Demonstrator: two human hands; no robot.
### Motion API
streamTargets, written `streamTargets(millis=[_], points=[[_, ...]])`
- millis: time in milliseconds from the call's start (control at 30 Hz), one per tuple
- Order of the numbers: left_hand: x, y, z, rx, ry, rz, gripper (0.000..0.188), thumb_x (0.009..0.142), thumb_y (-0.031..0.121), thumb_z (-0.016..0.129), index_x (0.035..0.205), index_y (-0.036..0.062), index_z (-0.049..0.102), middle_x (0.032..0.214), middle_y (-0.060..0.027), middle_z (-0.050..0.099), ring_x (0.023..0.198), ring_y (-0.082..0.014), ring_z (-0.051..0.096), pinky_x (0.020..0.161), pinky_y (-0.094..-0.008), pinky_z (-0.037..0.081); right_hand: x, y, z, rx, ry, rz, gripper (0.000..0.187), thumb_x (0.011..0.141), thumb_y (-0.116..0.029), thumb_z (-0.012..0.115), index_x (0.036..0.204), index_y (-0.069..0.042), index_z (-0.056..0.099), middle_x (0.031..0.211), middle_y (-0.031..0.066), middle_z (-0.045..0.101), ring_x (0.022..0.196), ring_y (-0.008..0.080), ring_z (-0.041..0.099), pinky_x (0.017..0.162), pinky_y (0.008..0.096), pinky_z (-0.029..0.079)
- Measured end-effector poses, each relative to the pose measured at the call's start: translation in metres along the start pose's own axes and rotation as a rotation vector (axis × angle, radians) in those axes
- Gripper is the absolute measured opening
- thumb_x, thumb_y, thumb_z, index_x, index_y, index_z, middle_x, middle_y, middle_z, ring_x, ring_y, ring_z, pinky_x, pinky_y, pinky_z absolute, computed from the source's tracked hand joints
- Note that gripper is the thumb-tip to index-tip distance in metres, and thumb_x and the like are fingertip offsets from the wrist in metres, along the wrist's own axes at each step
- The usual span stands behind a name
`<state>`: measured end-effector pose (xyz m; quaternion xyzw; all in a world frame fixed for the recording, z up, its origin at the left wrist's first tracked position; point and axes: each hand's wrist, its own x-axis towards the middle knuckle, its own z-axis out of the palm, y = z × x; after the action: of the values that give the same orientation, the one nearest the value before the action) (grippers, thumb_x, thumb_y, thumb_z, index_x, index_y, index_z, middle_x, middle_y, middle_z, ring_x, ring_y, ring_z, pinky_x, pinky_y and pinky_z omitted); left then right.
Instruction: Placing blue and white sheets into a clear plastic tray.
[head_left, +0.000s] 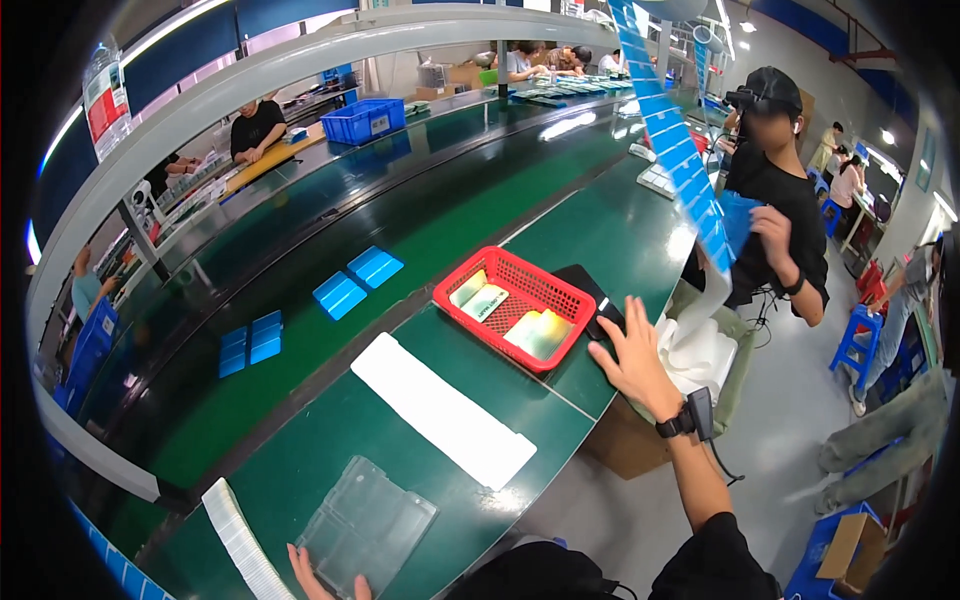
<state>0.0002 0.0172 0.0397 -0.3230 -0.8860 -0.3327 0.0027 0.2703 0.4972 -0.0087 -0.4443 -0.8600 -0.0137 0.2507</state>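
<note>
Two hands appear in my remote feed. Right hand (pixel 637 362), right of centre: open, fingers spread, just beside the red perforated plastic basket (pixel 475 323). Basket position: centre of frame, on the green table (pixel 585 225), holding two shiny rectangular pieces (pixel 540 334). Left hand (pixel 311 581), lower edge: fingers at the clear rectangular plastic tray (pixel 372 525); I cannot tell whether they grip it. One long white strip (pixel 440 411) lies between tray and basket.

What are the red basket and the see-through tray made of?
The red basket looks like moulded plastic, slightly shiny, with neat holes in its sides. The see-through tray is probably thin, smooth plastic: the green table shows through it.
</note>
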Motion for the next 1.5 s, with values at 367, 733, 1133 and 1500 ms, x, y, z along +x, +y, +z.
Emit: streamTargets(millis=[367,733,1133,1500], points=[[-0.001,-0.005,0.006,0.036,0.043,0.046,0.082,0.089,0.007,0.078,0.161,-0.0006,0.039,0.164,-0.0236,0.043,0.151,-0.0382,0.042,0.125,-0.0448,0.032,0.060,0.018,0.036,0.242,0.165,0.210,0.090,0.083,-0.037,0.085,0.153,0.003,0.043,0.132,0.0250,0.064,0.124,0.0422,0.055,0.104,0.0508,0.043],[-0.003,0.001,0.003,-0.133,0.107,-0.067,0.076,0.092,0.010,0.078,0.159,-0.0014,0.043,0.160,-0.0234,0.049,0.148,-0.0370,0.047,0.124,-0.0430,0.034,0.060,0.024,0.046,0.232,0.219,0.267,0.091,0.083,-0.042,0.085,0.151,0.004,0.047,0.138,0.0247,0.062,0.130,0.0419,0.053,0.108,0.0508,0.041],[-0.005,-0.021,0.007,-0.153,0.108,0.045,0.076,0.097,0.022,0.075,0.158,-0.0062,0.040,0.162,-0.0298,0.042,0.151,-0.0450,0.040,0.125,-0.0469,0.032,0.064,0.031,0.055,0.117,0.293,0.274,0.092,0.078,-0.052,0.084,0.148,-0.001,0.052,0.135,0.0247,0.064,0.129,0.0434,0.056,0.108,0.0540,0.043],[-0.013,-0.036,0.004,-0.266,0.331,0.063,0.043,0.089,0.002,0.072,0.131,-0.0031,0.066,0.143,-0.0237,0.064,0.132,-0.0397,0.063,0.111,-0.0425,0.050,0.075,0.077,0.069,0.184,0.455,0.245,0.073,0.099,-0.046,0.072,0.142,0.010,0.058,0.140,0.0318,0.064,0.131,0.0445,0.061,0.114,0.0464,0.044]])
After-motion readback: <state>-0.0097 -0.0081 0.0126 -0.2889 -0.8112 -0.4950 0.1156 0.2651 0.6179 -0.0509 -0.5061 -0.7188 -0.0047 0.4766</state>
